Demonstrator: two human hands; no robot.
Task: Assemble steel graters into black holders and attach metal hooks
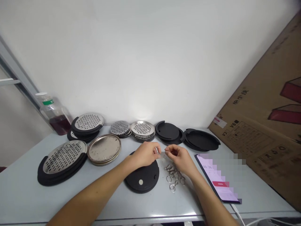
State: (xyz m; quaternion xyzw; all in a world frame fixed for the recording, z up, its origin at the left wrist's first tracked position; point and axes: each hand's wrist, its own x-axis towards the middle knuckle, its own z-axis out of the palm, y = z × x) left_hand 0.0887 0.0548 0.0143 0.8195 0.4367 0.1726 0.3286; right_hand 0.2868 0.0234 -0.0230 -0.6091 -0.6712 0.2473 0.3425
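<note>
Hovering: left hand (149, 153) near black disc (147, 175), right hand (178, 155) by rings (176, 174); fingers curled, can't tell whether gripping.

"00:26" on the phone (215, 177); on the cardboard box (263, 119), blurred, "V3" and possibly "V6".

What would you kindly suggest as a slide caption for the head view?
Left hand and right hand close together above a table, near a black disc and loose metal rings.
</note>
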